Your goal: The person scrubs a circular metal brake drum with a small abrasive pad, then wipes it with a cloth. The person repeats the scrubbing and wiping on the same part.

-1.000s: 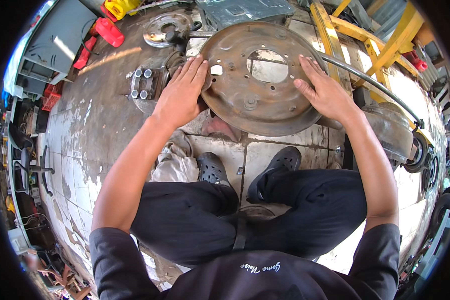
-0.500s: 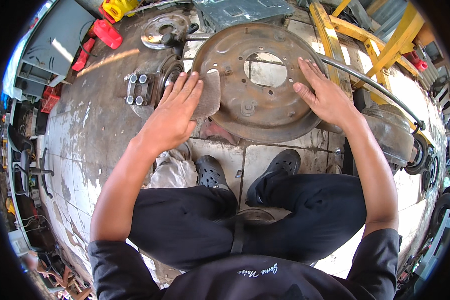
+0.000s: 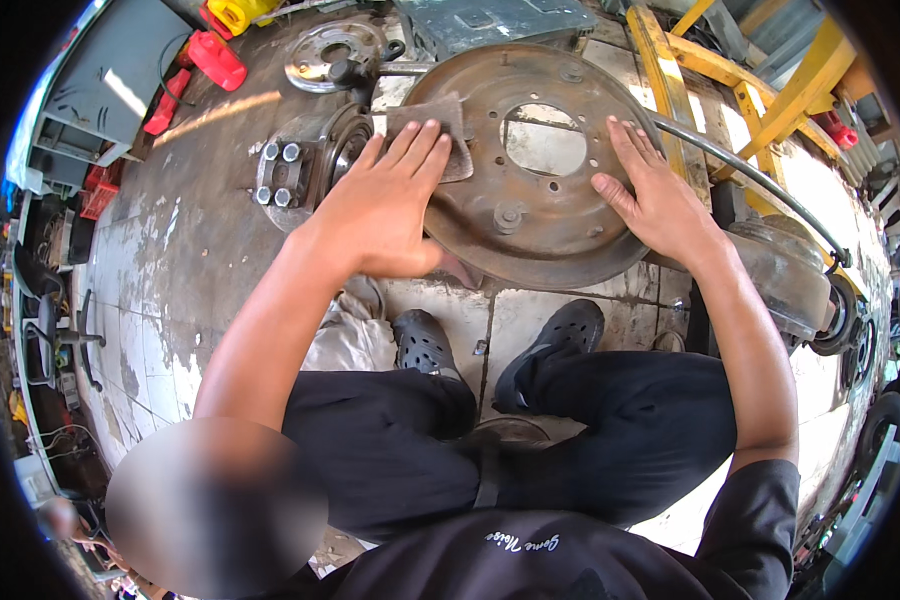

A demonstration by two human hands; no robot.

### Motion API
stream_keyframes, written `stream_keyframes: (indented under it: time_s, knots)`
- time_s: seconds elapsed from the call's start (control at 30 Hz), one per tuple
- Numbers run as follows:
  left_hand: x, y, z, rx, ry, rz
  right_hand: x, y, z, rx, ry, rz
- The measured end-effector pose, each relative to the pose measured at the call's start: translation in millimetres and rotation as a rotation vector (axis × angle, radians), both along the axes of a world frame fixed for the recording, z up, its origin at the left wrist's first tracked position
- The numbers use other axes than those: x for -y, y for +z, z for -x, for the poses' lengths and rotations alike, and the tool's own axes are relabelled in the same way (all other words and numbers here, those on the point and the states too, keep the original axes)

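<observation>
Left hand (image 3: pixel 385 205) presses a grey abrasive sheet (image 3: pixel 422 130) flat onto the rusty backing plate (image 3: pixel 540 215); right hand (image 3: pixel 655 195) lies spread on its rim. A bolted hub (image 3: pixel 295 170) sits just beside, on a stained tiled floor (image 3: pixel 170 290).

The round plate (image 3: pixel 530 170) is rust-brown all over with darker blotches, and the small pad (image 3: pixel 425 130) lying on it is a dull grey-brown, close enough in tone that its edges blur into the metal. The floor (image 3: pixel 200 260) is dark oily grey with pale, cream-white patches where the tiles show through, the frame (image 3: pixel 670 80) at the back is yellow, and off to the far left sit a bright red container (image 3: pixel 215 58) and what looks like a yellow one (image 3: pixel 235 12), half cut off at the rim. The person's trousers (image 3: pixel 390 440), shirt (image 3: pixel 560 560) and perforated clogs (image 3: pixel 425 342) are all black, and the bolted hub (image 3: pixel 295 170) is grimy grey steel with lighter silver nuts.
</observation>
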State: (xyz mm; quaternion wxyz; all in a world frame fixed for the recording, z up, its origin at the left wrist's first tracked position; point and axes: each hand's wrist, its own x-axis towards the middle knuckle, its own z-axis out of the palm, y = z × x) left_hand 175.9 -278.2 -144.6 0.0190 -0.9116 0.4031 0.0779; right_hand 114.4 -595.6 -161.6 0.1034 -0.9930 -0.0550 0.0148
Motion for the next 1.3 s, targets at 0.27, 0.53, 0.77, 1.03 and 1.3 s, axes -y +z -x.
stream_keyframes:
  time_s: [0.27,0.53,0.77,1.03,1.3]
  knots:
    - [-2,0,8,0.007,-0.027,-0.018,4,-9,-6,0.02,0.006,0.015]
    - [7,-3,6,0.109,-0.056,-0.047,7,-8,-7,0.004,0.009,0.048]
    - [3,-7,2,0.116,-0.048,0.009,0,-7,-10,0.002,0.006,0.027]
    - [8,-6,2,0.093,-0.006,-0.016,4,-13,-8,0.012,0.008,0.022]
    - [6,2,11,0.085,-0.02,-0.045,3,-11,-10,0.021,0.006,0.024]
